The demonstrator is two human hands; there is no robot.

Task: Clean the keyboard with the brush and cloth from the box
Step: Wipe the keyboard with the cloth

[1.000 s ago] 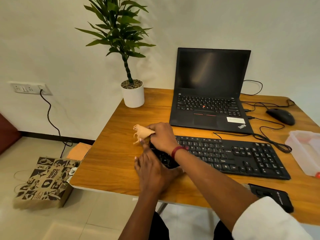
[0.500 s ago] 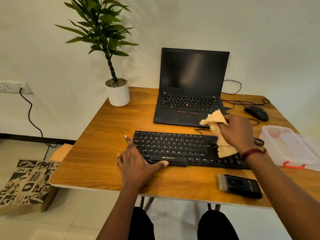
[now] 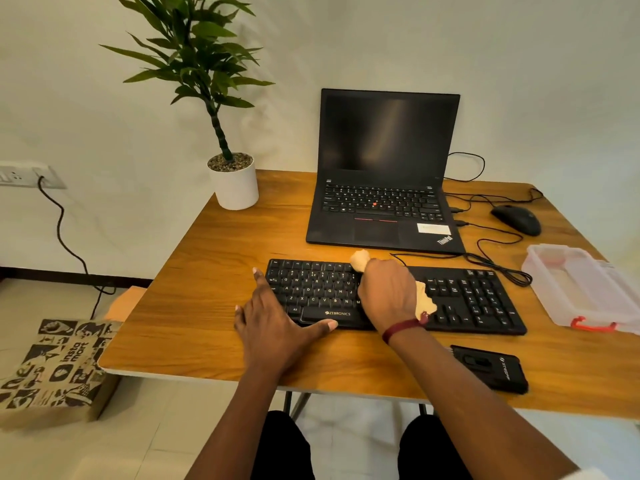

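Note:
A black keyboard (image 3: 467, 299) lies across the wooden desk (image 3: 207, 271). My right hand (image 3: 388, 292) grips a crumpled tan cloth (image 3: 424, 301) and presses it on the middle of the keys. My left hand (image 3: 273, 323) lies flat at the keyboard's front left corner, fingers straight, thumb along the front edge. A black brush (image 3: 491, 368) lies on the desk in front of the keyboard at the right. The clear plastic box (image 3: 581, 289) with a red clasp stands open at the right edge.
An open black laptop (image 3: 384, 174) stands behind the keyboard. A black mouse (image 3: 516, 220) and loose cables (image 3: 491, 258) lie at the back right. A potted plant (image 3: 232, 181) stands at the back left. A printed paper bag (image 3: 52, 365) sits on the floor at left.
My right hand swept the cloth from the keyboard's left end to its right side, then came back down onto the middle keys. My left hand stayed at the front left corner.

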